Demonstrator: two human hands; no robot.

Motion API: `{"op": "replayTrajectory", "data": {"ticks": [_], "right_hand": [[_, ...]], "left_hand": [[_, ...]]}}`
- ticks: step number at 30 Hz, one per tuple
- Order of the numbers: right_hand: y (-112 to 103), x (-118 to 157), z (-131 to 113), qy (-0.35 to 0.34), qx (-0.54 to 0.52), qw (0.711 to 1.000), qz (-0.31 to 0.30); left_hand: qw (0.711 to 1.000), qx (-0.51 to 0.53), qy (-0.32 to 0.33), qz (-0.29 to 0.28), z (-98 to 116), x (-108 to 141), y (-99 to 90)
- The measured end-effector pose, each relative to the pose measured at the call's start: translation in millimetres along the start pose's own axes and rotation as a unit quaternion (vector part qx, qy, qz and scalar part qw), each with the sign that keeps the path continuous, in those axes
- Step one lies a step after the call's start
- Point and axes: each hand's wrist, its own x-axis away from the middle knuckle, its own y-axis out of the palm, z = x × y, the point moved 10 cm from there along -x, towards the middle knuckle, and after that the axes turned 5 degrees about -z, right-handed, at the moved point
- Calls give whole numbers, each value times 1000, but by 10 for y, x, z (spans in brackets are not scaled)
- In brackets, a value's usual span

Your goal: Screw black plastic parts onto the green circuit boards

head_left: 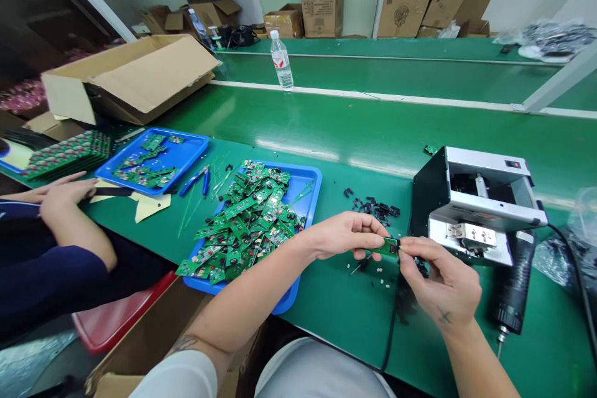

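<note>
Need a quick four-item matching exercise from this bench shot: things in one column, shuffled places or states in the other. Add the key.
1. circuit board in hand
2. water bottle
3. black screwdriver
4. small black parts

A. standing upright, toward the back
B. loose pile left of the silver-and-black machine
C. green, between the left hand and the right hand
D. right of the right hand, metal tip toward the near edge

Pairs: 1-C, 2-A, 3-D, 4-B

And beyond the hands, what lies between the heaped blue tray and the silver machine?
The head view shows a scatter of small black parts on the green tabletop.
</note>
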Motion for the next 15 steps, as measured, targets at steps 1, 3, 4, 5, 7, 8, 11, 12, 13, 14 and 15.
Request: {"op": "replayTrajectory", "data": {"ticks": [1, 3, 4, 5, 7, 8, 11, 12, 13, 14, 15], "right_hand": [[-12, 11, 4, 3, 2, 1000, 1], [-34, 31, 21, 15, 1, 1000, 0], [-46, 39, 25, 22, 2, 1000, -3], [-63, 45, 22, 29, 5, 1000, -8], [-133, 50, -6, 47, 25, 998, -26], [-197, 50, -26, 56, 38, 997, -35], [-707, 65, 30, 121, 121, 985, 25], [-986, 97, 109, 160, 163, 970, 78], [-1294, 154, 208, 203, 213, 946, 139], [-1505, 187, 363, 241, 224, 932, 153], [-1666, 194, 531, 264, 235, 924, 146]], "left_hand": [[1000, -10, 1, 8, 0, -3, 1], [999, -26, 7, 24, 12, -12, 11], [999, -29, 10, 30, 21, -19, 24], [999, -28, 13, 35, 29, -29, 40], [999, -21, 11, 44, 43, -60, 66], [998, -19, 7, 51, 50, -84, 67], [997, -27, -6, 76, 62, -206, 27], [996, -33, -11, 82, 58, -266, 8], [995, -38, -15, 86, 49, -334, -9], [995, -43, -18, 87, 34, -408, -17], [995, -48, -20, 87, 18, -485, -19]]}}
